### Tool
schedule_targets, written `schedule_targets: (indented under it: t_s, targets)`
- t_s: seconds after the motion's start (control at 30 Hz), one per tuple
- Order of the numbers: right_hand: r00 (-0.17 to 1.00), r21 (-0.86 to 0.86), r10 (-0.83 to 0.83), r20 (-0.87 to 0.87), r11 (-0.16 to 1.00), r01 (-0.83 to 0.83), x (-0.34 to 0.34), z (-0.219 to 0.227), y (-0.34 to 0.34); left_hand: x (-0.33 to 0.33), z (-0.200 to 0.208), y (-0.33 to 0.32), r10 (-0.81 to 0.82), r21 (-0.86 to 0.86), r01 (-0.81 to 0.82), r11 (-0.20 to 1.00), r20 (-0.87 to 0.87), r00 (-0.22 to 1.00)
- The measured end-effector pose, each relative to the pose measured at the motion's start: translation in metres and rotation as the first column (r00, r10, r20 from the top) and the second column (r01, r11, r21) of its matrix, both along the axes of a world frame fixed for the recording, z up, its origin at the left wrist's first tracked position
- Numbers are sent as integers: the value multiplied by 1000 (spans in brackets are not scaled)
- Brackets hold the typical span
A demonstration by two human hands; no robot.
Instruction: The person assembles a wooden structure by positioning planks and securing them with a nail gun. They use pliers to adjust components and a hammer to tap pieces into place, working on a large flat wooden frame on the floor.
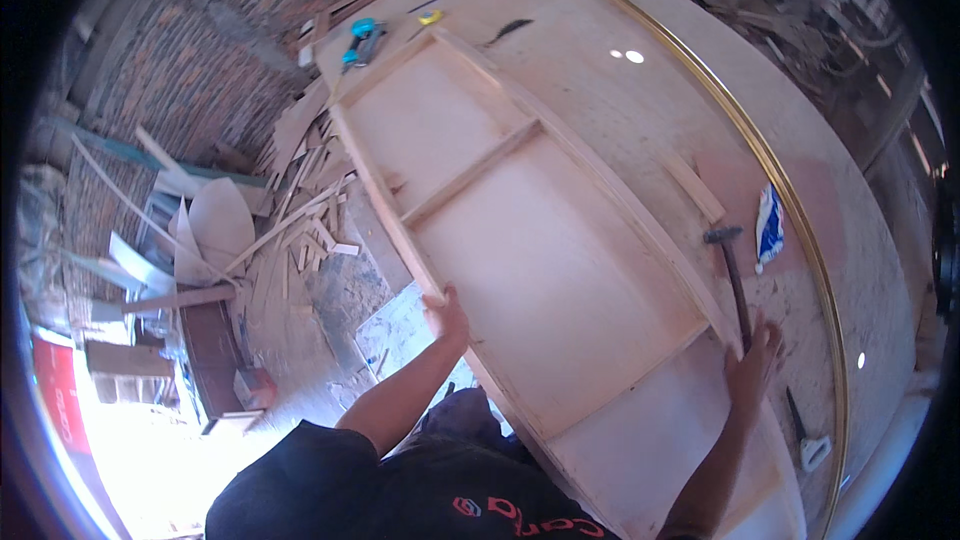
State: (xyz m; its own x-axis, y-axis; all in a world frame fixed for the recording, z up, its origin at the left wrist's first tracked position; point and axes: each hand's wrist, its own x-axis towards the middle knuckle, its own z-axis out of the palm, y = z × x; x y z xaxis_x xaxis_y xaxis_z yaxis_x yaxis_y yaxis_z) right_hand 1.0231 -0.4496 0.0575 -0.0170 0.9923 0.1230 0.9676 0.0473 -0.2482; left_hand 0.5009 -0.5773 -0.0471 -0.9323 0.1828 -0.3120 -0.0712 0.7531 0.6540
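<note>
Plywood frame (530, 240) lies flat on the big worktable (640, 110), and I've got my left hand (447, 318) clamped on its near rail, my right hand (752, 365) spread against the far corner beside the hammer (733, 275), steadying both sides.

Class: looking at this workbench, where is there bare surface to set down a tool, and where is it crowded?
Bare bench lies between the wooden frame and the brass edge strip. Crowded: near the right hand, where the hammer, a blue-white packet and a loose batten lie. The left hand grips the frame's rail.
</note>
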Motion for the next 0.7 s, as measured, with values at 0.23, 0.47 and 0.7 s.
schedule_targets:
  t_s: [0.23,0.47,0.7]
  targets:
    - [937,-144,140,-321,970,-195,-96,6,-220,16,10,6,50,25,-50,998,-5,999]
    - [997,-181,-73,-12,981,70,-162,22,-352,-8,33,-18,31,330,-227,916,507,861]
    - [923,-257,-290,252,900,352,-138,-8,-352,-44,16,-42,-248,374,-321,870,896,369]
